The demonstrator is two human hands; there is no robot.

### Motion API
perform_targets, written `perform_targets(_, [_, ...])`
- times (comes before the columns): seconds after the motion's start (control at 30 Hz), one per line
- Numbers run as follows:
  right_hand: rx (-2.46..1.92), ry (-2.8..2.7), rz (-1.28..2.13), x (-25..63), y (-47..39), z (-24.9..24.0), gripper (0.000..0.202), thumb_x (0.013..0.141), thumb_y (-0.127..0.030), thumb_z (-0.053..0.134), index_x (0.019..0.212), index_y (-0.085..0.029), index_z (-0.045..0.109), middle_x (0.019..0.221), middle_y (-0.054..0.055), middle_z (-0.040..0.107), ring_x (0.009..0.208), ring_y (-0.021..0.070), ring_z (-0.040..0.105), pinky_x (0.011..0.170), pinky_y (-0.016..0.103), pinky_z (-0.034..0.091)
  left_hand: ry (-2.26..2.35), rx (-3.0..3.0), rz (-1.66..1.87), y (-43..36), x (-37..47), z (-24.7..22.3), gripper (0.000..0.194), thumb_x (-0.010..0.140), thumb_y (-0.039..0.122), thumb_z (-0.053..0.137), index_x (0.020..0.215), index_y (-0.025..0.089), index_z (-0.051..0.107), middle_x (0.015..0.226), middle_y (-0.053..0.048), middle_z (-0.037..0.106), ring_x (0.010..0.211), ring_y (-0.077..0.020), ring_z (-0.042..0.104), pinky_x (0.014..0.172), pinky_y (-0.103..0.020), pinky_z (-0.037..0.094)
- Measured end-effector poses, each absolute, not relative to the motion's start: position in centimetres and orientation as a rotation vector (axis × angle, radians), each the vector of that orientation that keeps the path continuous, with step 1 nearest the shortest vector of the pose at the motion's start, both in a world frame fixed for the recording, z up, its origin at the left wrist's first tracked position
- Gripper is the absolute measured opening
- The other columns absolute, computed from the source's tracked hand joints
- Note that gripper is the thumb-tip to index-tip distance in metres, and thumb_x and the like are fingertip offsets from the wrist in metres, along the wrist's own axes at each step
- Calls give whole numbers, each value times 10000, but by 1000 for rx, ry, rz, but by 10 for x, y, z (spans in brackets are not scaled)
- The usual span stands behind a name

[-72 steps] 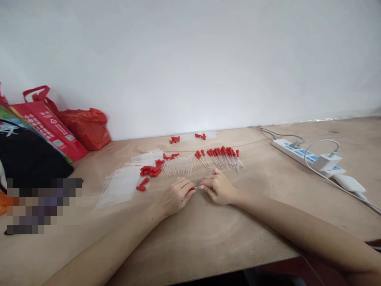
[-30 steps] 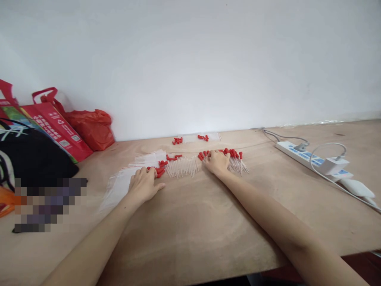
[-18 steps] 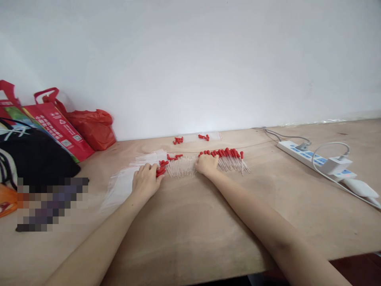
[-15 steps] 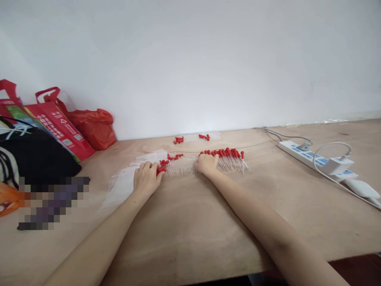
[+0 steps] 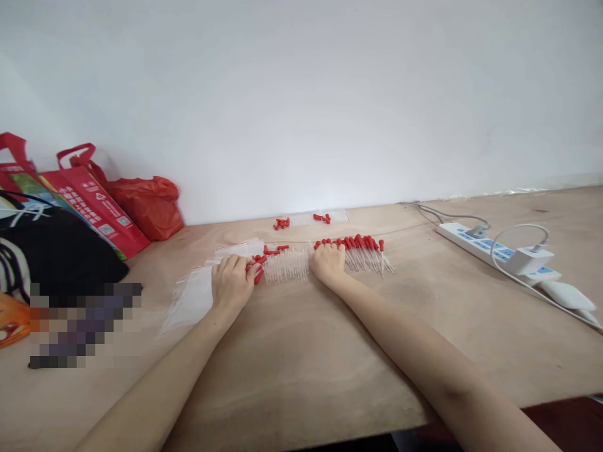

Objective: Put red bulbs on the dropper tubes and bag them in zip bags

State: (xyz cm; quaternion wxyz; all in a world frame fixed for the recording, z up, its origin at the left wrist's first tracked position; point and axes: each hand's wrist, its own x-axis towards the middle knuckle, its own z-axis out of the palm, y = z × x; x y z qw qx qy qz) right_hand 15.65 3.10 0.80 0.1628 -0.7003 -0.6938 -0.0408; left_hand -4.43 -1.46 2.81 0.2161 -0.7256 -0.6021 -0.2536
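While my L hand (image 5: 233, 281) curls over red bulbs (image 5: 259, 259) & my R hand (image 5: 327, 261) curls by clear tubes (image 5: 287, 265), can't tell if either grips. Prob. picking parts; next move needs a soft pinch. Far bulbs (image 5: 282, 223) lie nr wall (image 5: 330, 113).

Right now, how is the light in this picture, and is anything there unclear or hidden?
Head view: light is soft, brightest around the middle of the wall, with a faint shadow beneath the right forearm; same head view: the clear tubes look pale and run together; head view again: coarse pixel blocks cover a patch at left, hiding what lies there.
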Motion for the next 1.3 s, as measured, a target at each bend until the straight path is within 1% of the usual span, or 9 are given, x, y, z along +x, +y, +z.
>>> perform_targets(0.1, [-1779, -2099, -243, 176, 17, 8, 288, 843, -206, 359, 964, -52, 570, 994, 188, 577, 956, 272, 472, 767, 363, 296, -1501, -2257, -932, -29, -26, 25, 150, 799, 279, 500, 741, 168, 582, 747, -39, 600, 766, -200, 531, 700, -327, 378])
perform_targets(0.23, [-1413, -2349, -225, 215, -10, 4, 197, 824, -276, 453, 833, -125, 580, 885, 116, 593, 890, 224, 474, 762, 326, 326, -1388, -2555, -916, -45, -2, 16, 157, 800, 286, 498, 714, 174, 565, 716, -18, 583, 718, -178, 517, 701, -336, 384])
perform_targets(0.43, [-1254, -2447, 1, 257, -34, 4, 180, 793, -304, 521, 680, -169, 558, 717, 48, 572, 740, 173, 486, 670, 288, 343, -1409, -2727, -960, -46, 7, 9, 126, 778, 275, 515, 727, 165, 550, 737, -28, 561, 737, -176, 522, 689, -329, 422])
perform_targets(0.6, [-1177, -2362, 252, 255, -31, 3, 174, 732, -347, 592, 730, -178, 551, 738, 25, 582, 728, 147, 496, 659, 263, 354, -1375, -2768, -972, -44, 9, 6, 185, 762, 311, 542, 889, 177, 561, 855, -38, 560, 841, -185, 523, 757, -333, 423])
perform_targets(0.67, [-1187, -2305, 335, 250, -29, -1, 207, 705, -372, 614, 746, -180, 547, 752, 18, 588, 720, 140, 500, 651, 254, 356, -1405, -2779, -947, -42, 13, 5, 190, 749, 329, 562, 870, 182, 560, 852, -32, 555, 831, -184, 522, 744, -327, 425])
perform_targets(0.83, [-1319, -2243, 358, 239, -27, -8, 164, 745, -339, 567, 700, -182, 545, 732, 18, 587, 712, 140, 501, 640, 256, 336, -1478, -2796, -938, -39, 18, 3, 118, 794, 269, 504, 727, 172, 515, 751, -10, 534, 692, -148, 508, 638, -282, 417])
perform_targets(1.0, [-1318, -2194, 285, 232, -34, -12, 134, 801, -304, 496, 752, -180, 509, 740, 8, 588, 699, 135, 506, 666, 277, 305, -1402, -2790, -949, -40, 16, 3, 96, 829, 259, 464, 813, 176, 508, 766, -11, 570, 727, -161, 518, 684, -309, 400])
perform_targets(1.17, [-1239, -2152, 313, 227, -41, -14, 125, 834, -286, 444, 780, -180, 482, 688, -13, 572, 631, 112, 505, 692, 288, 293, -1277, -2786, -902, -41, 14, 2, 186, 859, 247, 429, 994, 196, 546, 851, -28, 617, 830, -185, 534, 746, -341, 380])
perform_targets(1.3, [-1225, -2158, 298, 225, -43, -13, 120, 832, -287, 450, 784, -182, 483, 664, -23, 565, 600, 105, 501, 699, 291, 290, -1191, -2783, -893, -41, 14, 1, 197, 873, 247, 408, 956, 199, 580, 850, -24, 631, 823, -178, 540, 728, -329, 370])
